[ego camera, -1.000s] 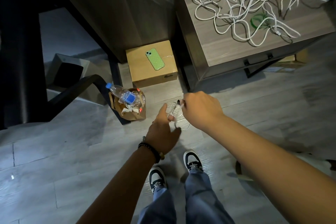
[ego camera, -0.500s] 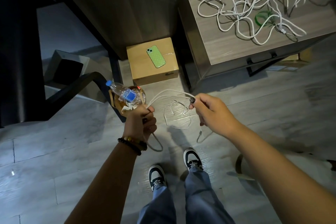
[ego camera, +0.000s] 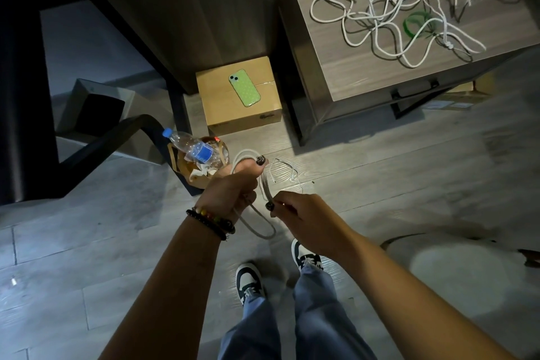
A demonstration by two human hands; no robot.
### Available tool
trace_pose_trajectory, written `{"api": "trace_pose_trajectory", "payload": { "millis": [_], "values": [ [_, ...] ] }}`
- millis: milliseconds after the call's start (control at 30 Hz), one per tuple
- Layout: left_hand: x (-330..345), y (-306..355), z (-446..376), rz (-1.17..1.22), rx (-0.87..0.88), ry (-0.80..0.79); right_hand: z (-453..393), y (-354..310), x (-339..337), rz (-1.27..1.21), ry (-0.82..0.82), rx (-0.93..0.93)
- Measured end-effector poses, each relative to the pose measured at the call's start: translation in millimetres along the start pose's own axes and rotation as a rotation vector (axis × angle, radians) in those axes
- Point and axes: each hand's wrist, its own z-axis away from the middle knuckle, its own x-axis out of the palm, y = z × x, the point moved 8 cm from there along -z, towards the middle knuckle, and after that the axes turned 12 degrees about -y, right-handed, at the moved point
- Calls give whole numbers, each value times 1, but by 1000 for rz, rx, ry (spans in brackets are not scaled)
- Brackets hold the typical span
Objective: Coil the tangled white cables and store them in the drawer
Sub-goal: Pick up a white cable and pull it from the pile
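**Coiling one white cable over the floor**

My left hand (ego camera: 233, 187) grips a white cable (ego camera: 264, 184), fingers curled round a loop that arches over my thumb and hangs below my wrist. My right hand (ego camera: 304, 221) pinches the same cable just beside it at four o'clock; the tail seems to trail toward the floor, though the dim light blurs it. The tangled white cables (ego camera: 388, 6) lie on the cabinet (ego camera: 350, 67) at one o'clock, its drawer (ego camera: 423, 88) closed. A green phone (ego camera: 244, 87) rests on a cardboard box (ego camera: 233, 114) at twelve
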Motion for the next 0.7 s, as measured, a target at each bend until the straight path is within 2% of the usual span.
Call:
{"api": "trace_pose_trajectory", "payload": {
  "millis": [133,200,233,300,333,400,433,533,633,700],
  "values": [
    [13,7,-6,48,118,-62,1,4,-10,-85,68,-2],
    [7,10,-12,110,159,-2,1,12,-18,-98,83,46],
    [5,10,-16,233,157,-2,3,17,-25,-123,102,74],
    [-14,13,-23,220,245,47,10,30,-44,-224,190,96],
    [-28,21,-22,71,283,191,14,39,-55,-313,248,100],
    [-32,21,-27,37,261,187,18,56,-70,-557,350,121],
    [-24,22,-30,5,235,143,16,63,-73,-673,373,127],
    [3,24,-41,-514,221,13,-2,59,-71,-935,343,87],
    [35,7,-50,-960,215,-195,-19,36,-79,-1162,307,-5],
    [44,-2,-52,-980,136,-260,-29,26,-85,-1251,301,-25]
  ]
}}
